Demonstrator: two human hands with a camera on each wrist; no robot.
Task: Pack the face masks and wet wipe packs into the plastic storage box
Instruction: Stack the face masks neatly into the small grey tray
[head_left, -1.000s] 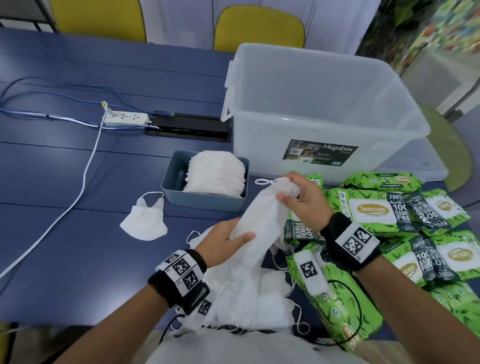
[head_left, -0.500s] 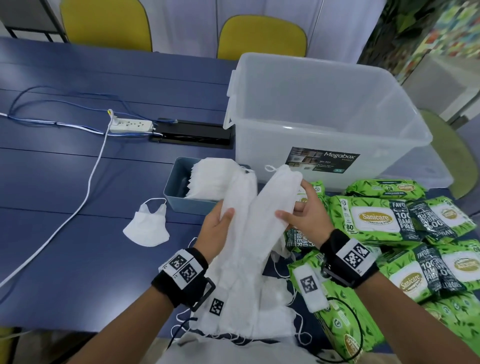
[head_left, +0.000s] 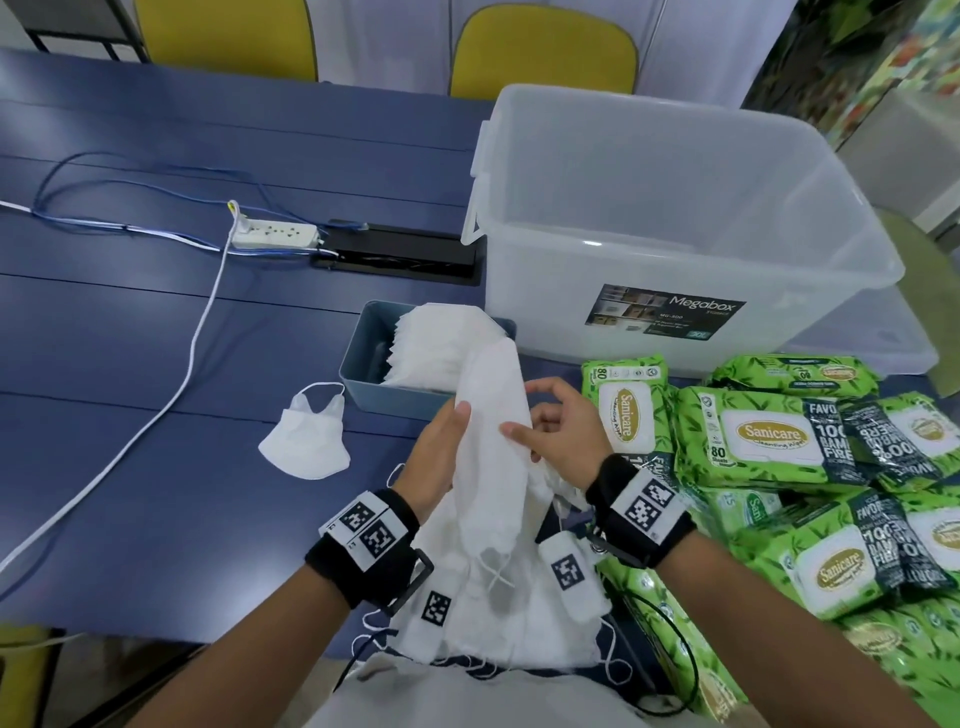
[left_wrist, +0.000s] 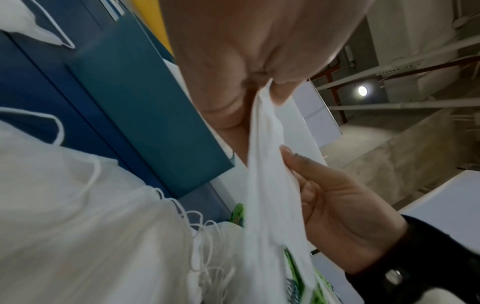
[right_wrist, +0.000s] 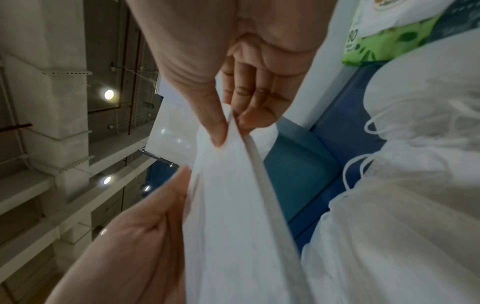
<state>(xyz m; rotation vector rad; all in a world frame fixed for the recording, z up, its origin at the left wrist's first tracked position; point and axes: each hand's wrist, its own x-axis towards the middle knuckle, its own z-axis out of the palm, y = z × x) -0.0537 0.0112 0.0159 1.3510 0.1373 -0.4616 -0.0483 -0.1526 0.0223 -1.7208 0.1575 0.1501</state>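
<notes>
Masks (head_left: 488, 447) are standing upright between your hands, near the small bin: left hand (head_left: 441, 457) and right hand (head_left: 563, 434) are both pinching the stack, so loosening risks it fanning apart before the storage box (head_left: 675, 218).

The head view was bright and evenly lit, with soft shadows and wide-angle bending at the edges. Both wrist views were dimmer and motion-blurred; round ceiling lamps (right_wrist: 108, 94) glared, and the nearest skin was out of focus.
</notes>
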